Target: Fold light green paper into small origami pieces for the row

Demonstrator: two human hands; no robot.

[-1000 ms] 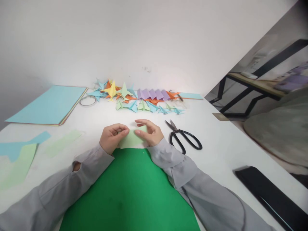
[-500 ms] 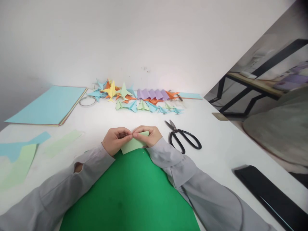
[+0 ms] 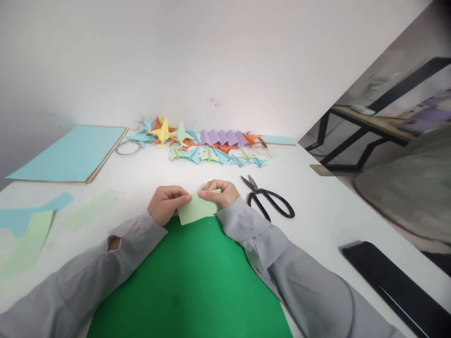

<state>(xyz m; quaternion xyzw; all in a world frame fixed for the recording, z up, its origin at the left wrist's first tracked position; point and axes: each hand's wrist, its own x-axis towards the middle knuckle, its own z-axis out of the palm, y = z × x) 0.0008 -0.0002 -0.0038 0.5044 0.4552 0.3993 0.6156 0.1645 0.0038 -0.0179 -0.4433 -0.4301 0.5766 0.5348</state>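
Note:
A small light green sheet of paper (image 3: 197, 210) is held at its far edge by both hands, over the far end of a large green mat (image 3: 190, 277). My left hand (image 3: 167, 203) pinches the paper's left part between thumb and fingers. My right hand (image 3: 221, 193) pinches it toward the right, the thumb lying on top. A gap shows between the two thumbs. The fingertips behind the paper are hidden. Black-handled scissors (image 3: 262, 192) lie on the white table to the right of my right hand, blades pointing away.
Folded paper pieces, including a yellow star shape (image 3: 163, 131) and a purple pleated strip (image 3: 222, 138), line the wall. Blue sheets (image 3: 73, 152) are stacked at left, near a wire ring (image 3: 128, 148). Green and blue scraps (image 3: 31, 239) lie nearer. A black case (image 3: 394, 286) is at right.
My hands have moved apart along the paper's far edge. My right hand has shifted slightly right and away from me, and more of the paper shows between the thumbs.

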